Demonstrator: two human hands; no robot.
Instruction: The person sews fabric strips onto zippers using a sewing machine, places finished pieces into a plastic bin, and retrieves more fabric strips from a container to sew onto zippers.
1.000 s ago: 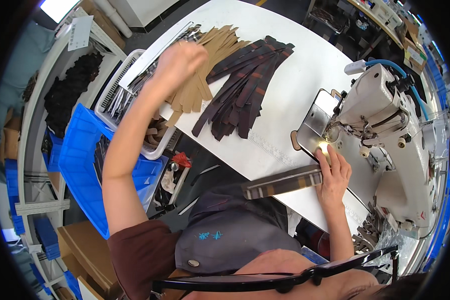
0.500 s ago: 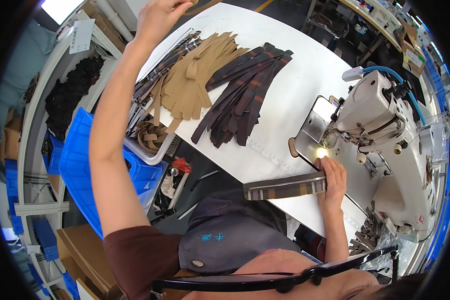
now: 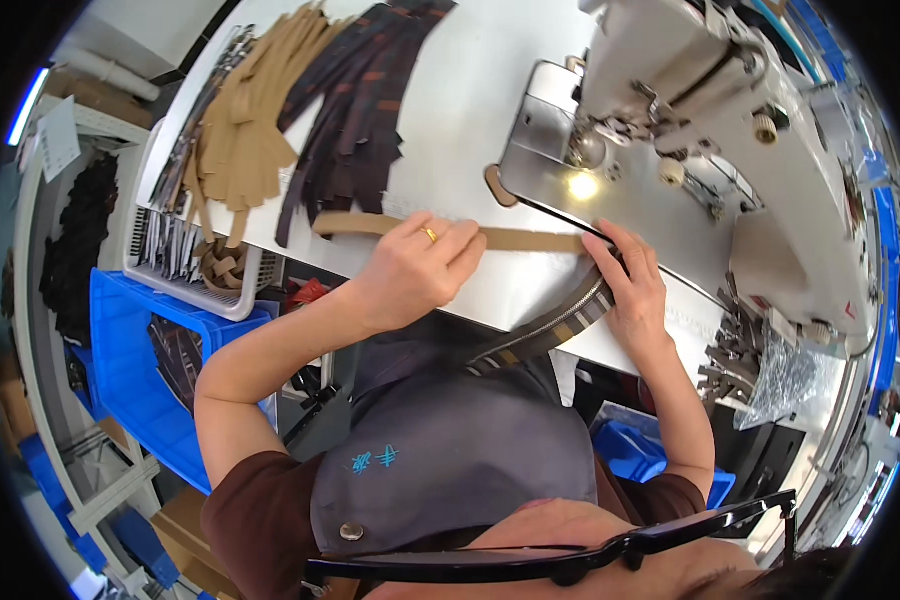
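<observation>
A tan fabric strip (image 3: 530, 242) lies horizontally across the white table's near part. My left hand (image 3: 420, 262), a gold ring on one finger, is closed on it near its middle. My right hand (image 3: 625, 285) grips the strip's right end together with a plaid band with a zipper (image 3: 538, 330), which hangs curving toward my apron. Both hands are just in front of the sewing machine's metal plate (image 3: 540, 155), below its lit needle area (image 3: 582, 185). Piles of tan strips (image 3: 245, 120) and dark plaid strips (image 3: 355, 130) lie at the back left.
The white sewing machine (image 3: 770, 180) occupies the right. At left are a white basket of strips (image 3: 245, 300), a blue bin (image 3: 130, 360) and a shelving rack (image 3: 125, 470). Scraps and clear plastic bags (image 3: 775, 385) are at the table's right end.
My left hand has come down from the upper left with a tan strip, joining my right hand. The plaid band now curves downward. The camera view has shifted.
</observation>
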